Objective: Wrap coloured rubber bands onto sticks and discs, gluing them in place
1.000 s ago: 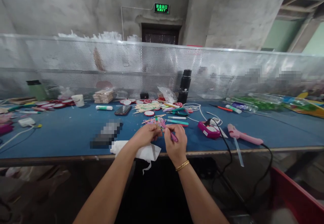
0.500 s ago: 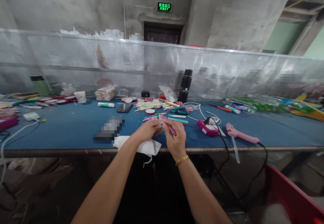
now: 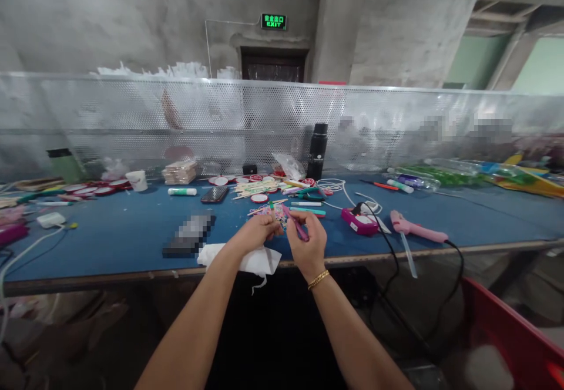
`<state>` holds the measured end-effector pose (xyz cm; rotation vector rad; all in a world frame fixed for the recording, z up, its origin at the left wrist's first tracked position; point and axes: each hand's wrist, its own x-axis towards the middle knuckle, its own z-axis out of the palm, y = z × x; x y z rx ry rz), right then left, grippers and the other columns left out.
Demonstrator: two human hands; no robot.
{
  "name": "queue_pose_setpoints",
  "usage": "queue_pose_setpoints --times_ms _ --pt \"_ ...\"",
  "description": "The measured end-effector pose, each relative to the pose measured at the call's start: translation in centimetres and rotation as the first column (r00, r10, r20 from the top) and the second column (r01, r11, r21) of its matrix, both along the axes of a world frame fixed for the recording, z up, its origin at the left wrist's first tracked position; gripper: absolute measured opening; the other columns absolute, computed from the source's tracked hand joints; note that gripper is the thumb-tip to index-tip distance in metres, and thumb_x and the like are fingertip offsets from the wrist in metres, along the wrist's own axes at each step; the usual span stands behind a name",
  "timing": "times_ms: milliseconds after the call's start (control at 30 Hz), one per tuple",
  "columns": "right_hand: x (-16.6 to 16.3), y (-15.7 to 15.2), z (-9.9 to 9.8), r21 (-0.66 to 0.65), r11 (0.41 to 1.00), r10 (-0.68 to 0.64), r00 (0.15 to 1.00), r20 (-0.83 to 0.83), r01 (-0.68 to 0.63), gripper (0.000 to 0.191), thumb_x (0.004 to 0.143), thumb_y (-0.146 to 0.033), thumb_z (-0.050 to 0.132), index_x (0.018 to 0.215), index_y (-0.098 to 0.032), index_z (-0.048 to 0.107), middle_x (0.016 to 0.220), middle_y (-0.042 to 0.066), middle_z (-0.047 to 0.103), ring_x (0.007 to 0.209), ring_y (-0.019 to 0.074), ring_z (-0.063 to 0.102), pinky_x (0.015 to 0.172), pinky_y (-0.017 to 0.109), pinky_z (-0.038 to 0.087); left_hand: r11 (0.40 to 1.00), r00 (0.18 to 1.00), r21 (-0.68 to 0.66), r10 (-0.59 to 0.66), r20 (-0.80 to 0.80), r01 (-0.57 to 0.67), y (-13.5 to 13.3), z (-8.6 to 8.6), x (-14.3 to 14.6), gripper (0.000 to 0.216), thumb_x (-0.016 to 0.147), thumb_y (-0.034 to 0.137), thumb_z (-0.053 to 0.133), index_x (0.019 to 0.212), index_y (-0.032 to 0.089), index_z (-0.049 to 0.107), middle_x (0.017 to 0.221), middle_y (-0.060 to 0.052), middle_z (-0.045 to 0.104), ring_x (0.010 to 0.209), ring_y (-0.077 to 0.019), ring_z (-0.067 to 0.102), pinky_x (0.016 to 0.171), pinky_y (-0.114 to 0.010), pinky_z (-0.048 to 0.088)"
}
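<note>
My left hand (image 3: 259, 232) is closed, pinching a thin stick (image 3: 272, 208) with a green part near its top. The lower end of that stick is hidden by the fingers. My right hand (image 3: 309, 242) is wrapped round a slim purple pen-like tool (image 3: 300, 229), whose tip points up and left toward the stick. A small gap separates the two hands. Just behind them lies a loose heap of tiny pink, blue and white bits (image 3: 282, 214). Under my left forearm is a white cloth or tissue (image 3: 211, 253) at the table's front edge.
Wooden sticks (image 3: 255, 187), round red-rimmed pieces (image 3: 259, 198) and a black bottle (image 3: 318, 152) stand or lie behind the hands. To the right are a magenta box (image 3: 359, 221) with cables and a pink glue gun (image 3: 418, 228). Two phones, one a dark phone (image 3: 215, 194), lie left.
My hands have drawn slightly apart, and the purple tool has moved away from the stick. Both hands keep their hold. The whole view has shifted a little.
</note>
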<state>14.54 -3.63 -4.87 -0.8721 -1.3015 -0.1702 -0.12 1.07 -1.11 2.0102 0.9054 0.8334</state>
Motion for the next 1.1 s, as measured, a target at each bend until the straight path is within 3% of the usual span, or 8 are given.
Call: queue_pose_setpoints --times_ms 200,433,633,900,1100 --pt "0.08 -0.15 -0.16 -0.003 0.999 0.048 0.997 -0.056 -0.049 0.010 0.088 -0.024 0.057 0.093 -0.020 0.066 0.084 0.004 0.067 0.079 0.0178 0.062 0.078 0.034 0.051 1.000 1.000 0.007 -0.001 -0.015 0.002 0.10 -0.21 -0.13 0.032 0.084 0.041 0.054 0.070 0.015 0.064 0.059 0.001 0.052 0.057 -0.0128 0.047 0.058 -0.027 0.037" --pt "-0.08 -0.33 -0.12 0.023 0.999 0.047 0.998 0.034 -0.048 0.007 0.086 -0.022 0.059 0.084 -0.021 0.065 0.079 0.003 0.067 0.077 0.0184 0.062 0.077 0.035 0.050 0.998 0.999 0.064 -0.016 -0.030 0.018 0.40 -0.72 -0.21 0.033 0.085 0.041 0.054 0.066 0.015 0.064 0.058 0.001 0.053 0.056 -0.0124 0.047 0.059 -0.027 0.037" --pt "-0.07 -0.14 -0.28 -0.042 0.999 -0.012 1.000 0.001 0.012 0.005 0.085 -0.024 0.061 0.084 -0.020 0.064 0.078 0.003 0.065 0.076 0.0183 0.063 0.075 0.033 0.051 0.998 1.000 0.054 -0.010 -0.015 0.010 0.46 -0.89 -0.15 0.032 0.086 0.041 0.053 0.069 0.016 0.063 0.059 0.001 0.053 0.057 -0.0124 0.047 0.058 -0.026 0.037" --pt "-0.17 -0.38 0.08 -0.020 1.000 0.020 1.000 -0.008 -0.020 0.010 0.087 -0.029 0.065 0.093 -0.021 0.068 0.086 0.004 0.071 0.079 0.0185 0.066 0.076 0.032 0.053 0.999 0.999 0.044 -0.025 -0.030 0.027 0.33 -0.64 -0.21 0.035 0.088 0.046 0.051 0.073 0.015 0.062 0.059 0.001 0.052 0.058 -0.0130 0.046 0.059 -0.027 0.036" --pt "-0.08 -0.41 0.08 -0.036 0.998 0.043 0.999 0.027 -0.042 0.014 0.091 -0.028 0.057 0.099 -0.021 0.066 0.093 0.006 0.070 0.087 0.0202 0.066 0.081 0.035 0.053 0.999 0.999 0.043 -0.032 -0.002 0.032 0.03 -0.36 -0.14 0.034 0.087 0.044 0.052 0.071 0.015 0.062 0.059 0.001 0.051 0.058 -0.0128 0.046 0.059 -0.027 0.037"
